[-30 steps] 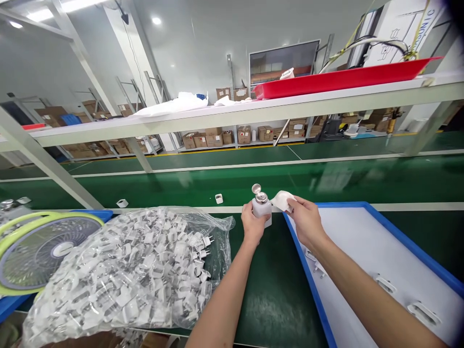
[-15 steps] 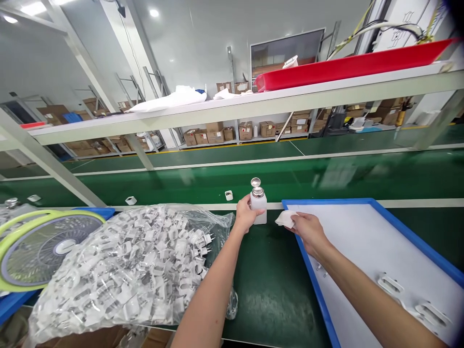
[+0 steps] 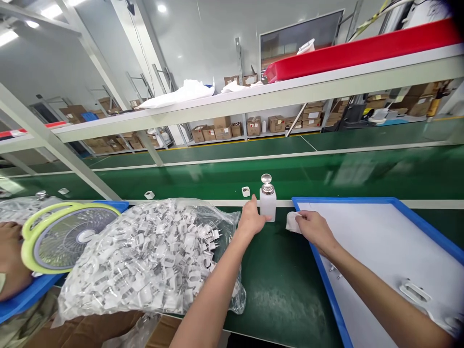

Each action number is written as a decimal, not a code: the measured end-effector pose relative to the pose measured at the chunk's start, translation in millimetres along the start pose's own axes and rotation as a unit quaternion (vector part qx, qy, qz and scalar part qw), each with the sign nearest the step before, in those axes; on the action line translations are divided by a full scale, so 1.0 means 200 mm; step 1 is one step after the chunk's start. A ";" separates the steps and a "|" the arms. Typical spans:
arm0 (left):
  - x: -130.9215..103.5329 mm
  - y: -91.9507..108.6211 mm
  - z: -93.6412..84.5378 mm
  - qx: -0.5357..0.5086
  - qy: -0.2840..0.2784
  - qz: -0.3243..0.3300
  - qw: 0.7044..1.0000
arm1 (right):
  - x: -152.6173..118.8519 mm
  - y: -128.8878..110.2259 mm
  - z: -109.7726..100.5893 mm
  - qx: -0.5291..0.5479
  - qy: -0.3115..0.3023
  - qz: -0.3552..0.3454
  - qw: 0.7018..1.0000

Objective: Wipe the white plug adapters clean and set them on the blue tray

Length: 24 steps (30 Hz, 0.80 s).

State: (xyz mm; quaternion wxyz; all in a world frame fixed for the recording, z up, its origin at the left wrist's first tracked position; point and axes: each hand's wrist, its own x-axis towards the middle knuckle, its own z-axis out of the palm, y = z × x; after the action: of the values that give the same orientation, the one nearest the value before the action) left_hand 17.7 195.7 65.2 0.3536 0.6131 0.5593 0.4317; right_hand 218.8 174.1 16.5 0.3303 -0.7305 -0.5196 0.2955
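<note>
A translucent white pump bottle [image 3: 268, 205] stands upright on the green table, its round metal lid tilted open. Beside it on the left is my left hand [image 3: 252, 217], thumb and fingers apart. The thumb is at the bottle's lower edge; whether it touches I cannot tell. My right hand [image 3: 316, 229] pinches a folded white cloth [image 3: 293, 222] to the right of the bottle, over the near-left rim of the blue-edged tray. Left of my left arm lies a clear plastic bag [image 3: 155, 261] full of white plug housings.
The blue-rimmed tray [image 3: 362, 251] on the right holds several white plug parts [image 3: 415, 291]. A small white housing [image 3: 245, 192] sits behind the bottle. A green-rimmed fan [image 3: 72, 237] and another person's hand [image 3: 12, 256] are at far left. Above runs a shelf with a red tray [image 3: 362, 50].
My left hand has loosened from the bottle, its fingers now apart beside it. The cloth stays in my right hand. The view has shifted left, and another person's hand appears at far left.
</note>
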 end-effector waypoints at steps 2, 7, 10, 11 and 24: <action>-0.20 0.06 -0.07 0.032 -0.043 -0.005 0.999 | 0.01 0.00 0.00 -0.047 -0.010 -0.032 0.998; -0.72 0.06 -0.33 0.095 -0.170 -0.034 0.980 | 0.01 -0.01 0.02 -0.156 -0.032 -0.128 0.979; -0.87 -0.02 -0.48 0.136 -0.092 -0.066 0.984 | -0.02 -0.01 0.06 -0.199 -0.047 -0.172 0.964; -0.89 -0.05 -0.53 0.153 -0.054 -0.060 0.985 | -0.03 -0.01 0.07 -0.207 -0.047 -0.181 0.960; -0.62 -0.20 -0.52 0.496 -0.015 -0.005 0.868 | -0.06 -0.01 0.08 -0.194 -0.035 -0.195 0.961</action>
State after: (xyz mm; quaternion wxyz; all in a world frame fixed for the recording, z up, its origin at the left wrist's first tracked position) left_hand -93.7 72.8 52.0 0.0134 0.7113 0.6974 0.0863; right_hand 202.1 166.8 9.1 0.2151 -0.6540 -0.7108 0.1438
